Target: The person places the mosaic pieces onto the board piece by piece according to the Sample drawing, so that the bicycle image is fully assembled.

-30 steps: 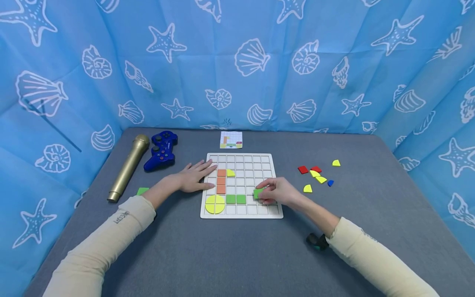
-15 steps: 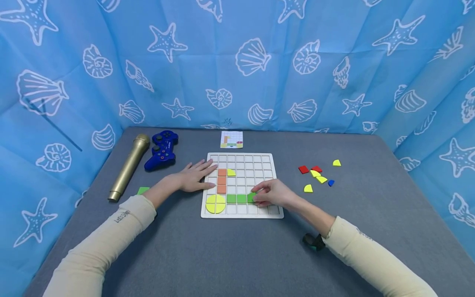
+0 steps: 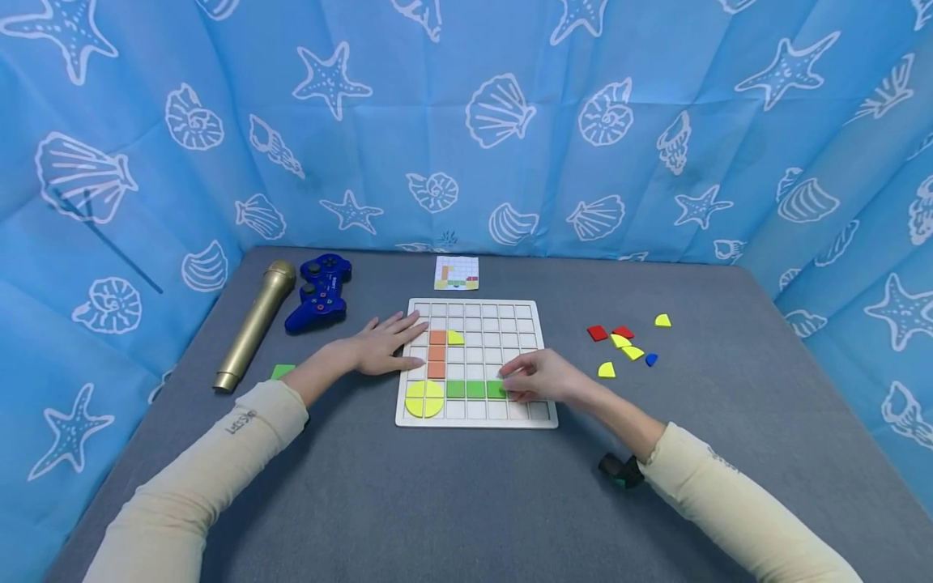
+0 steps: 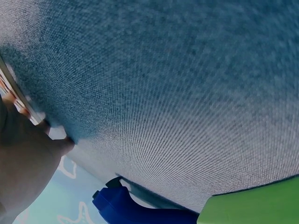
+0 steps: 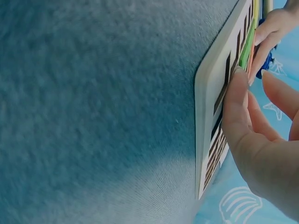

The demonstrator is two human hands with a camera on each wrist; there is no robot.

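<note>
A white grid board [image 3: 475,424] lies in the middle of the table. Its cells hold orange squares [image 3: 436,354], a yellow circle [image 3: 424,399] of quarter pieces, another yellow quarter [image 3: 455,338] and a row of green squares [image 3: 466,389]. My left hand [image 3: 376,349] rests spread across the board's left edge, holding nothing. My right hand [image 3: 541,377] is over the board, its fingertips touching the rightmost green square [image 3: 496,389], which lies flush in the row. In the right wrist view, one fingertip [image 5: 238,74] is at the green piece and another stands apart from it.
To the right lie red tiles [image 3: 598,333], yellow quarters [image 3: 632,353] and a small blue piece [image 3: 652,359]. A pattern card [image 3: 457,274] sits behind the board. At left are a gold microphone [image 3: 257,325], a blue game controller [image 3: 318,293] and a green piece [image 3: 282,371].
My right hand has moved left and set the green square in line with the other two, and its fingers have loosened from it. My left hand has stayed put.
</note>
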